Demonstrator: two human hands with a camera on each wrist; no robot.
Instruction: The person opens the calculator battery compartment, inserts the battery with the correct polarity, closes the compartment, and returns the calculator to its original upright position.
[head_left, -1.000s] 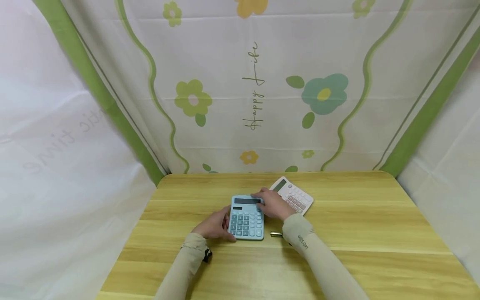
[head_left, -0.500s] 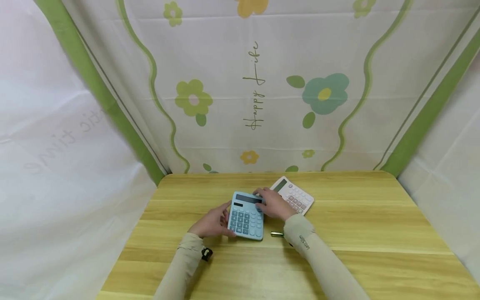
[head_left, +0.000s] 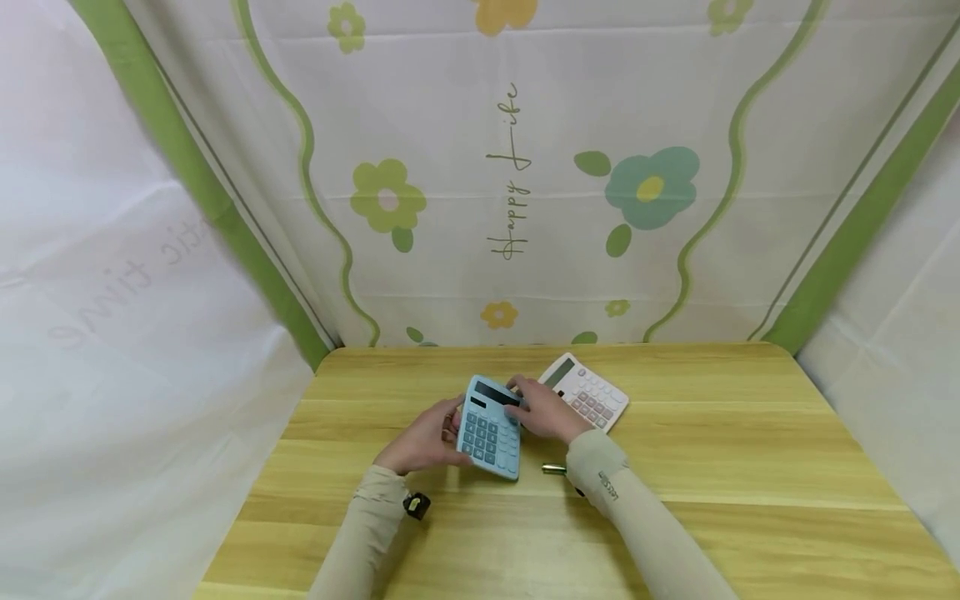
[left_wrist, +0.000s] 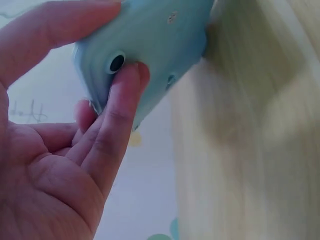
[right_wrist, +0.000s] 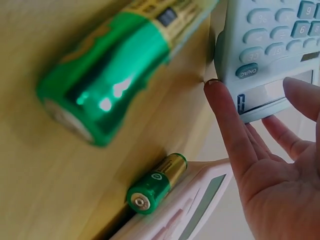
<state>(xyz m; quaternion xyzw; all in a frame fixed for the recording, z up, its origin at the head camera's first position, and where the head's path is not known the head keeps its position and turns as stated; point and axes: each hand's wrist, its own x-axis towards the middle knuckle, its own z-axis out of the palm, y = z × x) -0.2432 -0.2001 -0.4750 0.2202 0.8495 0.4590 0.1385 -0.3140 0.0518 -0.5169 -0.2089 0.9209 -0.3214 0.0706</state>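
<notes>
A light blue calculator (head_left: pixel 489 429) is held up at a tilt between both hands, its lower edge close over the table. My left hand (head_left: pixel 423 435) grips its left side, thumb on the front edge and fingers against the back. The left wrist view shows that back (left_wrist: pixel 160 45), with a round dark-centred foot beside the fingertips. At the top right corner, my right hand (head_left: pixel 546 408) pinches it, thumb over the display and fingers behind. A "0" shows on the display (right_wrist: pixel 262 95) in the right wrist view.
A pale pink-and-white calculator (head_left: pixel 588 392) lies behind the right hand, partly covered by it. Two green-and-gold batteries appear in the right wrist view: a large near one (right_wrist: pixel 107 75) and another (right_wrist: pixel 157 185) beside the pink calculator. A patterned curtain (head_left: pixel 450 275) hangs behind the wooden table (head_left: pixel 712 450).
The blue calculator has gone from nearly flat to tilted, its left side raised and turned slightly clockwise. My left hand rose with it; my right hand stayed almost in place.
</notes>
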